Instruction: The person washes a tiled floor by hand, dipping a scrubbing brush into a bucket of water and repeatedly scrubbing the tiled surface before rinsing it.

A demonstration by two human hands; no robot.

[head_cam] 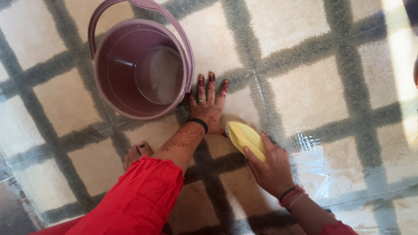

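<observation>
Yellow cloth (246, 138) held folded against a wet tiled floor, bucket close beside the bracing hand.

Nearest the camera, a red garment (139, 200) covers the knee, with bare toes (137, 151) just beyond it. The right hand (271, 167) grips the cloth's near end, fingers wrapped around the fold, pressing it to the floor (313, 91), which shines with water to the right. The left hand (209, 104) lies flat, fingers spread, fingertips almost at the base of the mauve bucket (141, 69), which holds shallow water and has its handle upright. Likely hazards: the bracing palm could slide on the wet glaze and tip the body forward; a wide sweep or elbow nudge could knock the bucket and spill it; the garment's hem could drag through the wet patch.
</observation>
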